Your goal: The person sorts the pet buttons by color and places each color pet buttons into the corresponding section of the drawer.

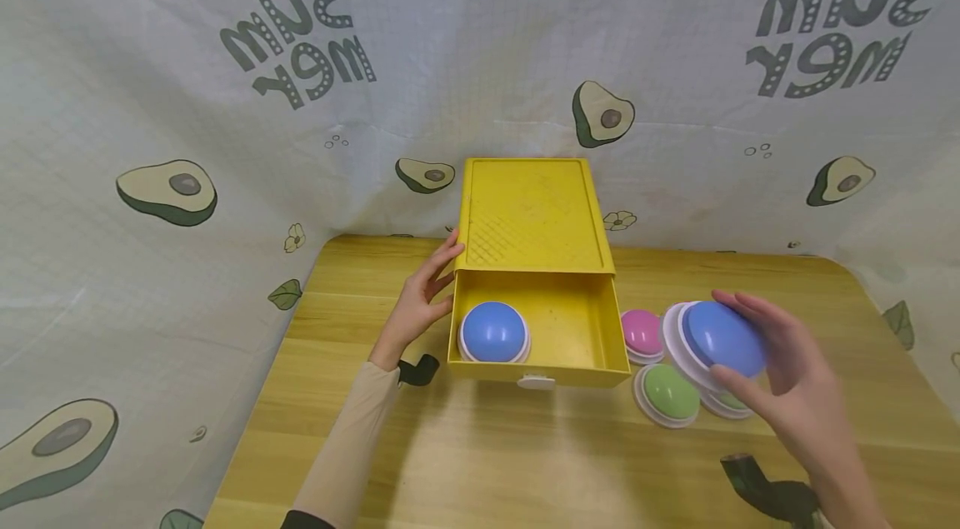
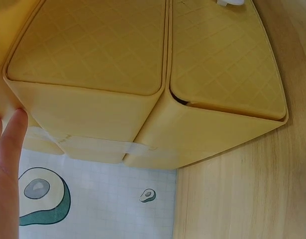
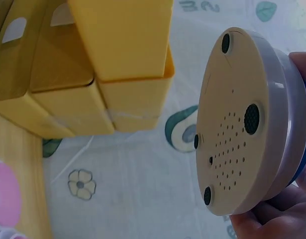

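Held blue button (image 1: 723, 337): in the air right of the drawer, above the other buttons on the table side. Right hand (image 1: 798, 383) has it pinched from opposite edges, thumb nearer the wearer, fingers on the far side. Grip looks chosen to span the round body; it leaves the base uncovered, tilted toward the drawer side. Base has a hole pattern and 4 dark feet (image 3: 252, 118), probably anti-slip.

Drawer (image 1: 570, 316): pulled out, one blue button (image 1: 493, 332) inside, dome up, at the left wall. Bare floor to its right.

Left hand (image 1: 420, 308): fingers extended, spread against the cabinet's left side, nothing grasped. Reads as bracing the cabinet (image 1: 532, 212).

On the table, right of the drawer: pink button (image 1: 641, 331), near green button (image 1: 671, 391), other green button (image 1: 731, 401), partly behind the held one. Visible domes face up.

Count: blue 2 (1 held, 1 in drawer), green 2, pink at least 1; possible second pink mostly hidden, can't confirm. Drawers 3: top one out, 2 closed below, taped along the side. 1 wood table (image 1: 525, 462), patterned cloth (image 1: 465, 71) behind.
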`<action>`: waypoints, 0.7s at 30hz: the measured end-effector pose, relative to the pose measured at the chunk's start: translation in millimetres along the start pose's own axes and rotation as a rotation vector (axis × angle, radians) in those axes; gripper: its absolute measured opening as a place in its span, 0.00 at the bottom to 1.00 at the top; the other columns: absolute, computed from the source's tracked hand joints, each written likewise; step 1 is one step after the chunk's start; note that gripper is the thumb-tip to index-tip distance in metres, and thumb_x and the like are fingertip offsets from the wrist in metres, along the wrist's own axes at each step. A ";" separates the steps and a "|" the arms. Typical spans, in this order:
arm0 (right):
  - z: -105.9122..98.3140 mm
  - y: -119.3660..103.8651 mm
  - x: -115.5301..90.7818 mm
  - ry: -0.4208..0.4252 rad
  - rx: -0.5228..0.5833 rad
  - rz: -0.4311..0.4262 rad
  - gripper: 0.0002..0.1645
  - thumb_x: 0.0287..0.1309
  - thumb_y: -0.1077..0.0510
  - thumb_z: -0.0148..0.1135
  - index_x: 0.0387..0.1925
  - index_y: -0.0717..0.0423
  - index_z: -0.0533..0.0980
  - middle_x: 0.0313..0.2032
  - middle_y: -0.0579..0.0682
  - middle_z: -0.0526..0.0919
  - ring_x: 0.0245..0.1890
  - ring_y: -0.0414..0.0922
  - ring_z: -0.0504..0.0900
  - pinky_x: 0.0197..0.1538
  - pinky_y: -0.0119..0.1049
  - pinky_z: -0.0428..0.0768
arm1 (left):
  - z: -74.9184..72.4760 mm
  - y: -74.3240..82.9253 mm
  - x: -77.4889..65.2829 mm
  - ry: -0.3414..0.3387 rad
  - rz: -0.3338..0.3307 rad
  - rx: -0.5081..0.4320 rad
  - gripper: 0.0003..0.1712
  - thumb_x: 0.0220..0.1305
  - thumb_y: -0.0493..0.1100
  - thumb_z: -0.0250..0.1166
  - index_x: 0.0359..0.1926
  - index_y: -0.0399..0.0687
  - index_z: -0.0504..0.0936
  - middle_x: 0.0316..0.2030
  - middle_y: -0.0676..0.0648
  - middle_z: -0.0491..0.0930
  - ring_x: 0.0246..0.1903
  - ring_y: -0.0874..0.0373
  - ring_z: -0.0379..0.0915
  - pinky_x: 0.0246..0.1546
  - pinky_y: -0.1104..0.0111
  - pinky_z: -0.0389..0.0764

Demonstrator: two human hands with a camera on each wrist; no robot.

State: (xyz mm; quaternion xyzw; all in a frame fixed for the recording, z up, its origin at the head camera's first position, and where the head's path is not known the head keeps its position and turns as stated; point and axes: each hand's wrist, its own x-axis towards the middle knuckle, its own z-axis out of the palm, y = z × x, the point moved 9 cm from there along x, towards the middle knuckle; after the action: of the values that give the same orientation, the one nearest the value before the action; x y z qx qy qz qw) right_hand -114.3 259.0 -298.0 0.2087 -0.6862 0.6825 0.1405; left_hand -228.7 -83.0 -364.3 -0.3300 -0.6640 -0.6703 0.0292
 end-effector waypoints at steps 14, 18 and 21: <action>62.5 -0.2 31.5 -0.154 -0.070 0.007 0.47 0.39 0.86 0.63 0.64 0.71 0.61 0.63 0.59 0.68 0.62 0.48 0.64 0.60 0.26 0.66 | -0.1 -0.9 0.7 0.002 -0.018 0.005 0.37 0.52 0.14 0.53 0.65 0.25 0.59 0.73 0.37 0.46 0.70 0.46 0.47 0.62 0.50 0.61; 75.9 3.9 36.8 -0.181 -0.090 0.018 0.46 0.39 0.85 0.64 0.64 0.71 0.61 0.63 0.59 0.68 0.62 0.48 0.65 0.61 0.29 0.66 | -0.1 -0.5 0.6 0.001 -0.010 0.000 0.37 0.52 0.13 0.53 0.65 0.27 0.59 0.73 0.37 0.46 0.70 0.46 0.47 0.62 0.49 0.61; 83.4 8.4 39.3 -0.193 -0.115 0.014 0.46 0.40 0.84 0.65 0.64 0.71 0.61 0.63 0.60 0.67 0.63 0.48 0.64 0.63 0.29 0.64 | 0.0 -0.1 0.5 0.000 -0.005 -0.003 0.38 0.52 0.14 0.53 0.66 0.30 0.61 0.73 0.37 0.46 0.70 0.45 0.47 0.62 0.49 0.61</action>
State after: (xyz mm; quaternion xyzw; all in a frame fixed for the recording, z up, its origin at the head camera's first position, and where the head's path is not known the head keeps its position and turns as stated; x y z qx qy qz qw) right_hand -144.9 172.1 -289.0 0.2604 -0.7360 0.6197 0.0808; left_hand -229.1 -82.8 -364.2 -0.3285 -0.6640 -0.6712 0.0272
